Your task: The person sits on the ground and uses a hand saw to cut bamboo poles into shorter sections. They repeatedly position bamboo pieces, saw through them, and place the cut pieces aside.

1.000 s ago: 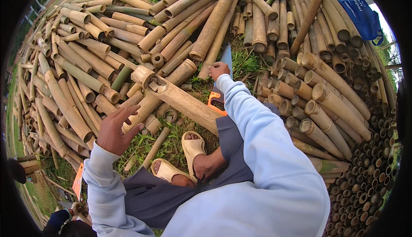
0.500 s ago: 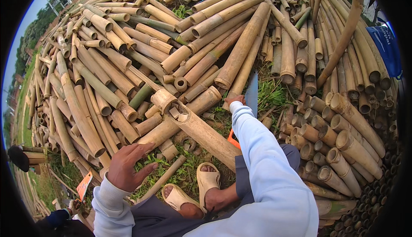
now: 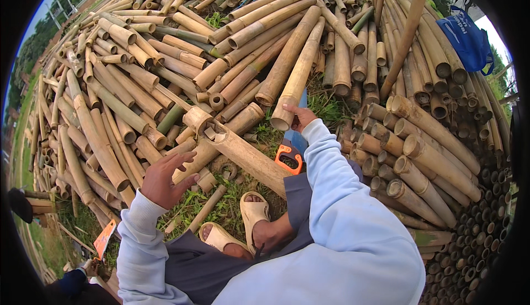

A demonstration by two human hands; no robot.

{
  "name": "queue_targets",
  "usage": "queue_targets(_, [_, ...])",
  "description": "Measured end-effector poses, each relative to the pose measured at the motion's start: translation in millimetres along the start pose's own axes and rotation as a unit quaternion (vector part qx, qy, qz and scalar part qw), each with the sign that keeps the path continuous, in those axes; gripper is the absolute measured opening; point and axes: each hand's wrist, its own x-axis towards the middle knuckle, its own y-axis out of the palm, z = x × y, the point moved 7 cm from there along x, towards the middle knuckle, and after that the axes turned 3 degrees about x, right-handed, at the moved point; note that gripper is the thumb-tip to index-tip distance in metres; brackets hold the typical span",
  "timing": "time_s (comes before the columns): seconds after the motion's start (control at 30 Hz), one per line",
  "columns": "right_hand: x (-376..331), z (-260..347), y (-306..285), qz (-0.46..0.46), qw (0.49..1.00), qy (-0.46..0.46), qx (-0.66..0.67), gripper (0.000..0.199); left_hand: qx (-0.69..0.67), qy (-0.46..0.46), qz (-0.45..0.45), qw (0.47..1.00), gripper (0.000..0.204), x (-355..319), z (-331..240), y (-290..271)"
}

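Observation:
My right hand (image 3: 302, 118) grips the near end of a long tan bamboo pole (image 3: 301, 75), its fingers pressed on the rim side. That pole's far end still rests up on the pile. Below the hand, a handsaw (image 3: 289, 157) with an orange handle leans by my leg, its blade partly hidden behind my right hand and sleeve. My left hand (image 3: 168, 179) hovers with fingers apart, holding nothing. Between my hands lies a thick bamboo length (image 3: 254, 158) with an opening cut near its far end and small chips inside. It crosses another bamboo pole (image 3: 194, 158) lying beneath.
A big heap of cut bamboo (image 3: 132, 73) spreads ahead and to the left. Shorter pieces (image 3: 411, 167) are stacked at right, near a blue bag (image 3: 466, 38). At lower left, another person's hand (image 3: 91, 266) holds an orange saw (image 3: 104, 240). Grass and offcuts surround my sandals (image 3: 254, 219).
My right hand has lifted the near end of the bamboo pole and drawn it toward me. The orange saw handle now shows fully. My left hand rose slightly, and the view shifted right.

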Motion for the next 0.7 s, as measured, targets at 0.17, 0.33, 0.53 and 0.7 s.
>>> queue_targets(0.17, [-107.8, -69.5, 108.5, 0.159, 0.954, 0.021, 0.255, 0.048, -0.035, -0.053, -0.010, 0.998, 0.053, 6.1, 29.7, 27.6])
queue_targets(0.33, [-166.0, -134.0, 143.7, 0.193, 0.951, 0.042, 0.236, 0.053, -0.079, -0.110, 0.012, 0.991, 0.053, 17.7, 54.4, 54.0])
queue_targets(0.53, [-192.8, -180.5, 188.5, 0.169, 0.959, 0.093, 0.208, 0.054, 0.014, -0.126, 0.099, 0.987, 0.081, 49.6, 52.6, 95.8])
queue_targets(0.7, [-196.4, -239.1, 222.3, 0.116, 0.959, 0.176, 0.190, 0.048, 0.175, -0.176, 0.196, 0.949, 0.091, 113.5, 19.2, 141.5])
